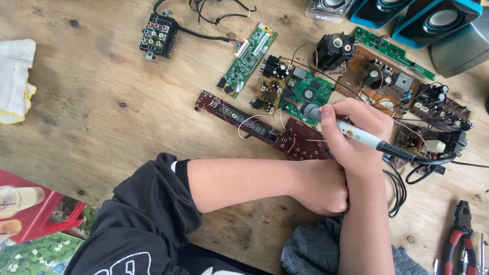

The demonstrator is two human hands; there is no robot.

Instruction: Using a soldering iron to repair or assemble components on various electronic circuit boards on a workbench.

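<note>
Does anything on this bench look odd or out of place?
Nothing looks broken or spilled. The circuit boards lie loose at mixed angles with tangled wires, and the right hand grips a soldering iron over them.

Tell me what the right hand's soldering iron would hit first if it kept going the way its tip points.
The right hand aims the soldering iron up-left. First in line looks like the green circuit board just past the tip, though its height above that board is unclear.

Circuit boards lie mid-table; speakers behind them; pliers near right; cloth far left.
</note>
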